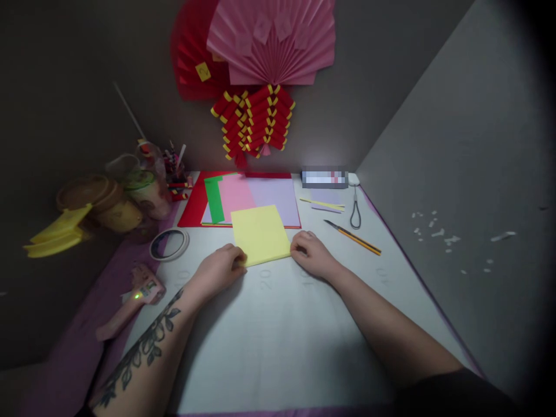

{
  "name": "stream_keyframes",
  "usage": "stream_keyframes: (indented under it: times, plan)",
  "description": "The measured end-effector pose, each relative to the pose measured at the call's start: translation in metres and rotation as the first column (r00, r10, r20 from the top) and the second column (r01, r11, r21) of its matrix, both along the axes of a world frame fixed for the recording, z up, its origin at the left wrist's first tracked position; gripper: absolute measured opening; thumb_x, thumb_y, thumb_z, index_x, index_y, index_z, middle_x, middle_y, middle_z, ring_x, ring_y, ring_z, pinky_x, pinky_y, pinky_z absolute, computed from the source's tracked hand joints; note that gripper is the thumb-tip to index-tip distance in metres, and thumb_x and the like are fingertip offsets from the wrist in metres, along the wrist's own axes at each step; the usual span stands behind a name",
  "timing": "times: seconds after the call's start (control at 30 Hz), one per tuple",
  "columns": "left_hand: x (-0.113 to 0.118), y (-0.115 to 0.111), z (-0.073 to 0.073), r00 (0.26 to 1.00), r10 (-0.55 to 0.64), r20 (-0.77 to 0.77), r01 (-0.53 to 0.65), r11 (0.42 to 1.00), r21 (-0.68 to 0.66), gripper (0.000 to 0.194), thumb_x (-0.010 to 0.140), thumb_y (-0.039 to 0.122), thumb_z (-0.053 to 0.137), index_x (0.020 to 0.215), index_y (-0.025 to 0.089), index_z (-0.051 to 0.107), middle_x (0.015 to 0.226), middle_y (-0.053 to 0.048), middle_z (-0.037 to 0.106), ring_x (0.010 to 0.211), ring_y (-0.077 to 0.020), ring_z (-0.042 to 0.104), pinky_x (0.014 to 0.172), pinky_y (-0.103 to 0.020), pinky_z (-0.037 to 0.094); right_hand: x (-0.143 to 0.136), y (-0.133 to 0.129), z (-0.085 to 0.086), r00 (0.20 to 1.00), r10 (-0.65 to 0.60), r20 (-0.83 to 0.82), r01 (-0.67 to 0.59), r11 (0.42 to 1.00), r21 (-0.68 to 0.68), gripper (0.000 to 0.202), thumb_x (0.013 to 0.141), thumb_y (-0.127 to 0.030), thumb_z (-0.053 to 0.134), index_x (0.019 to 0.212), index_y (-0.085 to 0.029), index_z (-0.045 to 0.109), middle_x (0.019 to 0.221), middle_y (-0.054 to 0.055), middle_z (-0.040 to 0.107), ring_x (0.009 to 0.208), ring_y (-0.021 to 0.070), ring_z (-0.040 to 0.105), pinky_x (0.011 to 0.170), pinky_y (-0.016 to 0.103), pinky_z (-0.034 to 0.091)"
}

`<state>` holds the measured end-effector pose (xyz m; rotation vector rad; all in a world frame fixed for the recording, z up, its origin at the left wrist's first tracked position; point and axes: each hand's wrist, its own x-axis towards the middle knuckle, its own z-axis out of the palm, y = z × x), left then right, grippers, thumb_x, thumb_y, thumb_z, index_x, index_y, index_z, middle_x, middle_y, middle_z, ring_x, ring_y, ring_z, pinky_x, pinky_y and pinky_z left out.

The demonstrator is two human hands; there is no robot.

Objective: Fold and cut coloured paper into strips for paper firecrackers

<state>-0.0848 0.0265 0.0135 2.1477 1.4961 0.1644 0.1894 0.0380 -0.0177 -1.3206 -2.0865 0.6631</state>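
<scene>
A yellow square of paper [260,234] lies at the middle of the white mat, its far edge over a stack of coloured sheets. My left hand [221,267] pinches its near left corner, fingers closed. At the near right corner my right hand [313,253] has its fingers curled together on the paper's edge. The near edge between the two hands looks slightly thick, like a narrow fold. Behind the yellow paper are a lilac sheet [278,197], a pink sheet [237,197] and a green strip [214,200] on red paper [191,208].
Tape roll [186,243] and pink glue gun [150,289] lie left, near cups [147,194]. A craft knife [354,237], pencil, thin paper strips [324,204] and looped cord [355,215] lie right. Paper fans [273,40] hang on the wall behind.
</scene>
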Motion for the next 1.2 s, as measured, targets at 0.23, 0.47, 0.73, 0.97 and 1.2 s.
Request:
stream_keyframes:
  times: [0.23, 0.47, 0.73, 0.97, 1.2]
  plan:
    - [0.000, 0.006, 0.004, 0.948, 0.147, 0.282, -0.181, 0.978, 0.098, 0.015, 0.079, 0.030, 0.052, 0.076, 0.018, 0.060, 0.079, -0.003, 0.057, 0.069, -0.0150, 0.052, 0.064, -0.027, 0.040, -0.007, 0.001, 0.001, 0.856, -0.226, -0.465, 0.128, 0.964, -0.233, 0.015, 0.080, -0.033, 0.056, 0.074, -0.020, 0.053, 0.073, -0.001, 0.052, 0.067, 0.0137, 0.048, 0.062, 0.026, 0.040]
    - [0.009, 0.004, 0.007, 0.710, 0.370, 0.599, -0.298, 0.929, -0.221, 0.026, 0.078, 0.044, 0.054, 0.077, 0.018, 0.051, 0.061, 0.005, 0.048, 0.053, -0.0095, 0.042, 0.051, -0.022, 0.031, -0.010, 0.001, -0.003, 0.639, -0.360, -0.680, 0.015, 0.889, -0.457, 0.023, 0.080, -0.043, 0.059, 0.079, -0.022, 0.050, 0.054, -0.006, 0.056, 0.046, 0.0100, 0.045, 0.044, 0.020, 0.031]
    - [0.010, 0.005, 0.004, 0.430, 0.467, 0.773, -0.187, 0.883, -0.430, 0.047, 0.081, 0.052, 0.057, 0.109, 0.015, 0.060, 0.106, -0.011, 0.068, 0.077, -0.0153, 0.062, 0.059, -0.024, 0.041, -0.011, 0.003, 0.010, 0.512, -0.456, -0.728, -0.013, 0.843, -0.538, 0.024, 0.075, -0.040, 0.063, 0.080, -0.022, 0.048, 0.069, 0.000, 0.069, 0.058, 0.0134, 0.060, 0.050, 0.022, 0.039]
    - [0.007, 0.005, 0.011, 0.286, 0.510, 0.811, -0.139, 0.860, -0.491, 0.046, 0.071, 0.035, 0.067, 0.113, 0.016, 0.060, 0.126, -0.012, 0.060, 0.098, -0.0219, 0.064, 0.066, -0.026, 0.046, -0.009, 0.000, 0.020, 0.552, -0.344, -0.760, -0.096, 0.879, -0.468, 0.030, 0.075, -0.043, 0.056, 0.096, -0.025, 0.047, 0.094, 0.005, 0.071, 0.070, 0.0185, 0.066, 0.064, 0.031, 0.048]
    - [0.006, 0.006, 0.008, 0.257, 0.540, 0.802, -0.149, 0.842, -0.519, 0.041, 0.071, 0.031, 0.065, 0.109, 0.018, 0.059, 0.122, -0.010, 0.062, 0.093, -0.0188, 0.064, 0.064, -0.025, 0.045, -0.006, -0.001, 0.019, 0.571, -0.277, -0.773, -0.130, 0.899, -0.419, 0.028, 0.076, -0.039, 0.055, 0.099, -0.025, 0.048, 0.102, 0.007, 0.070, 0.073, 0.0199, 0.066, 0.068, 0.034, 0.049]
